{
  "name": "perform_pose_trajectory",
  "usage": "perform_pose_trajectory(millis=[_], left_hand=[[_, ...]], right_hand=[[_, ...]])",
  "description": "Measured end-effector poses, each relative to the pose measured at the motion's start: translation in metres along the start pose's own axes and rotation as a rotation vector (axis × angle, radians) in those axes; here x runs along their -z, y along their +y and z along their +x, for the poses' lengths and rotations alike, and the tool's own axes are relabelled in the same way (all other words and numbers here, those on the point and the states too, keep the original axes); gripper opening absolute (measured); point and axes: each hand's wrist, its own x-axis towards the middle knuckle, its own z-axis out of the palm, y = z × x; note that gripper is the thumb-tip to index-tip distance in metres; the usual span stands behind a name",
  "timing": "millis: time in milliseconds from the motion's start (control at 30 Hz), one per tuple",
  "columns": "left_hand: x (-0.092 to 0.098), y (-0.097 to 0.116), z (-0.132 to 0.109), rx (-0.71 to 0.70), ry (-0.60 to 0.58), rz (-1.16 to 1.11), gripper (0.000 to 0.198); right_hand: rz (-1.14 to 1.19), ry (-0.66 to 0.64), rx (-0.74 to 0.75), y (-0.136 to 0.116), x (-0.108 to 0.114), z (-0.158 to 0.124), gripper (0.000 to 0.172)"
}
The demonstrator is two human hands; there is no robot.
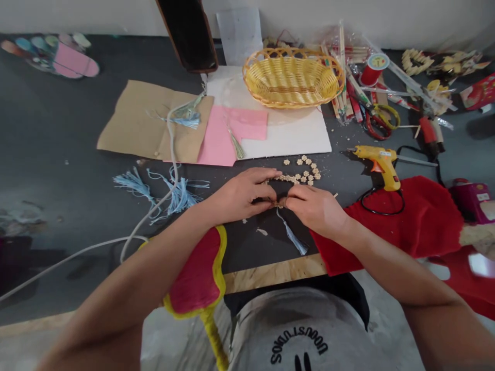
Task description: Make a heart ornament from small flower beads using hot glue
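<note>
My left hand (243, 195) and my right hand (317, 208) meet over the dark table, fingertips pinched on a small strand of beige beads. From the pinch hangs a blue tassel (291, 234), lying toward the table's front edge. Beyond my fingers, several flower-shaped beige beads (308, 174) curve across the table in a loop that runs back to my left hand. One loose bead (286, 162) lies apart. My fingers hide the exact join between tassel and beads. More blue tassels (178, 195) are left of my left hand.
Behind the beads are a wicker basket (294, 85), white board (288, 136), pink paper (216, 134) and brown paper (135, 121). At right are scissors (381, 121), a yellow glue gun (377, 157) and red cloth (421, 216). A pink fan-shaped piece (197, 273) and white cable (172, 149) are left.
</note>
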Motion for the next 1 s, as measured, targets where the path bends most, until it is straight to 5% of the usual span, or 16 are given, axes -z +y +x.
perform_pose_trajectory(millis=[500,1000], left_hand=[[-0.007,-0.006,-0.003,-0.029,0.061,-0.018,0.015],[-0.009,-0.005,-0.002,-0.020,0.082,-0.025,0.017]], right_hand=[[0.042,0.009,0.024,-0.001,0.005,0.002,0.029],[-0.074,-0.074,-0.219,-0.052,0.011,-0.031,0.023]])
